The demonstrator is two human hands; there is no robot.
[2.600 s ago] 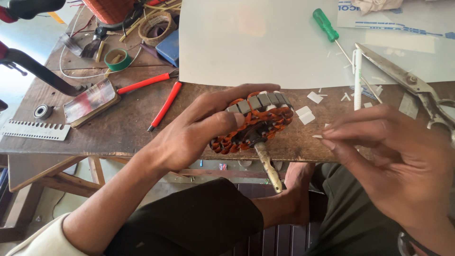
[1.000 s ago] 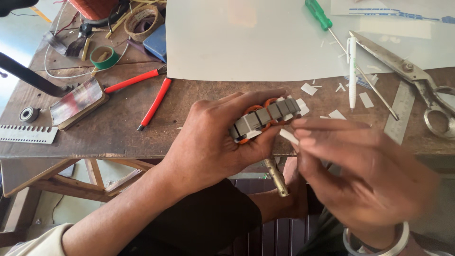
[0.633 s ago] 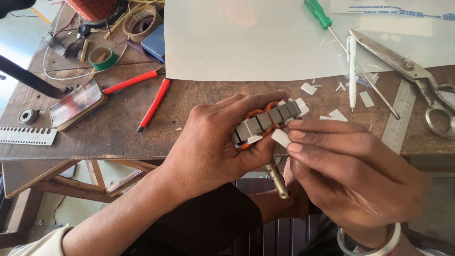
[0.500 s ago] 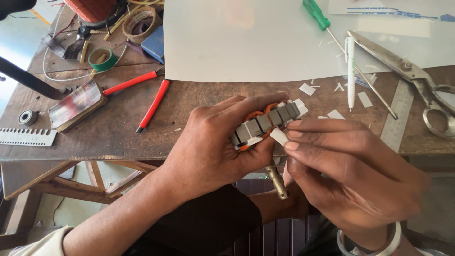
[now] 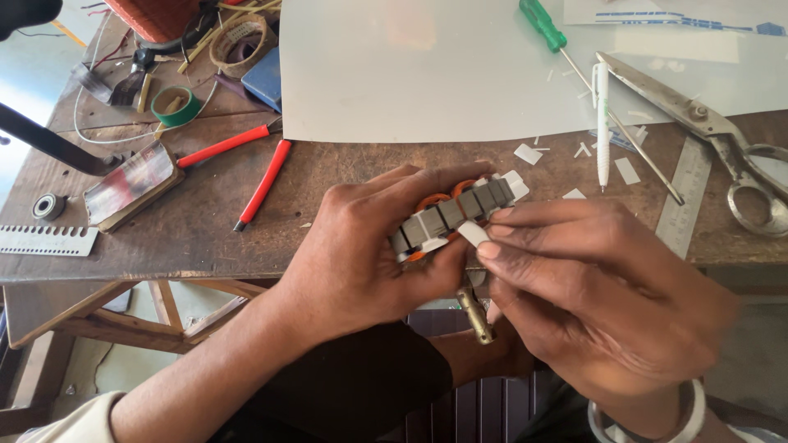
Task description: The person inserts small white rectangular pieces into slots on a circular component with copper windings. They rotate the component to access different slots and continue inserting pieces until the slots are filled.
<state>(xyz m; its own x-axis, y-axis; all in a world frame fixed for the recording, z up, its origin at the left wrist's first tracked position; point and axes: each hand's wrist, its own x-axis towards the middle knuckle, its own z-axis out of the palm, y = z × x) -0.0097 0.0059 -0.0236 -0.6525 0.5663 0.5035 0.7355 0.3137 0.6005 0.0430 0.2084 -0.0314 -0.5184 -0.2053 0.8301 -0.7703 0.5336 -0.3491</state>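
Observation:
My left hand (image 5: 361, 246) grips a small motor armature (image 5: 455, 215), a grey slotted steel core with copper-orange windings and a brass shaft (image 5: 476, 316) pointing down toward me. It is held just in front of the wooden workbench's near edge (image 5: 164, 267). My right hand (image 5: 599, 287) pinches a small white paper strip (image 5: 474, 235) between thumb and forefinger, its end pressed against the grey core's slots. A white bangle is on my right wrist.
On the bench lie a large white sheet (image 5: 427, 66), a green-handled screwdriver (image 5: 546, 29), a white pen (image 5: 603, 123), large scissors (image 5: 722, 139), a steel ruler (image 5: 685, 201), red-handled pliers (image 5: 246, 164), green tape (image 5: 175, 107), a bearing (image 5: 48, 205) and white paper scraps (image 5: 628, 171).
My left hand has turned the armature so its grey core faces up. My right hand has come in from the right with the white strip and set it against the core.

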